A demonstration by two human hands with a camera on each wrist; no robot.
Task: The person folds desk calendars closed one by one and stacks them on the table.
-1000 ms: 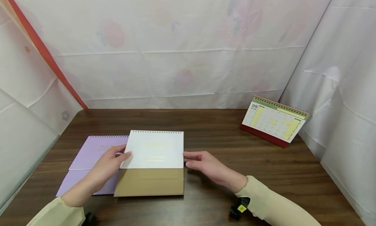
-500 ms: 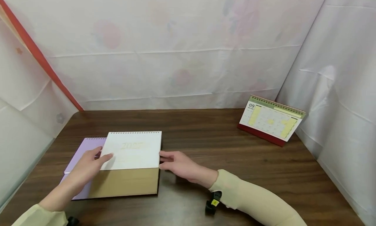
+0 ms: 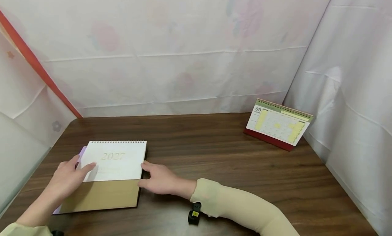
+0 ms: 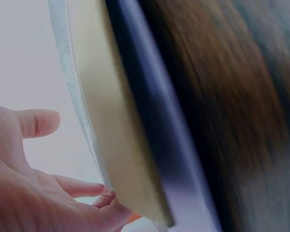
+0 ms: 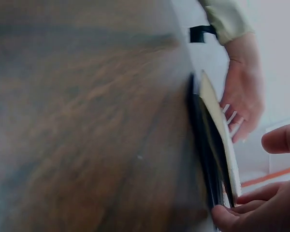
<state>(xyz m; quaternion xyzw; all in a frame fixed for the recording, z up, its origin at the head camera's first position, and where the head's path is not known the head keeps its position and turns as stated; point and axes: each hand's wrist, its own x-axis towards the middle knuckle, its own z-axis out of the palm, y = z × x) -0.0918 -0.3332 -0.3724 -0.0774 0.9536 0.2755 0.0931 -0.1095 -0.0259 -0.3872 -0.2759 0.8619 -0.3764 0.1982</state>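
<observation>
A desk calendar with a white cover marked 2027 point(image 3: 114, 164) and a tan lower part point(image 3: 104, 197) lies over a purple calendar point(image 3: 82, 151), which shows only as a sliver along the left side. My left hand point(image 3: 65, 178) holds the white calendar by its left edge, thumb over the cover. At the right edge my right hand point(image 3: 162, 179) grips it with its fingertips. In the left wrist view, purple point(image 4: 183, 183) runs beneath the tan panel point(image 4: 121, 145). In the right wrist view, a gap shows between the calendar's panels point(image 5: 215, 111).
A calendar with a green top band and red base point(image 3: 277, 127) stands at the back right of the dark wooden table point(image 3: 220, 154). White patterned cloth point(image 3: 171, 69) hangs behind the table and at both sides. A black device point(image 3: 194, 214) is at my right wrist.
Both hands have moved left with the white-and-tan calendar, which now covers nearly all of the purple one. The head view has shifted slightly.
</observation>
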